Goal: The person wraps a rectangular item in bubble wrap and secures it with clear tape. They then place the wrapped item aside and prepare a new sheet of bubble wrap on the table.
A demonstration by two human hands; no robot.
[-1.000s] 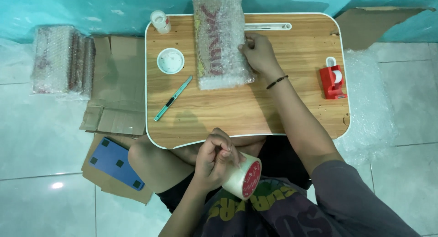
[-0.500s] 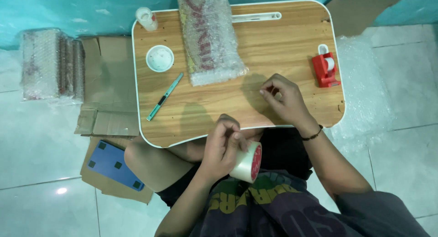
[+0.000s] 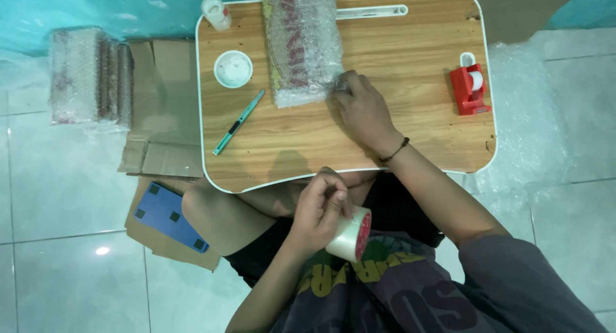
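My right hand (image 3: 364, 111) lies flat, fingers together, pressing the near corner of the bubble-wrapped parcel (image 3: 300, 44) at the far middle of the wooden counter (image 3: 410, 128). I think the wrap could pop open if I let go. My left hand (image 3: 321, 211) pinches the tape roll (image 3: 350, 235) over my lap; it could drop. Tiled floor (image 3: 58, 198) lies all around.

Bubble-wrapped pkg (image 3: 300, 44) upright on lap desk (image 3: 410, 134), red/white inside. 2nd wrapped bundle (image 3: 90, 76) on floor, left, beside flattened cardboard (image 3: 163, 108).
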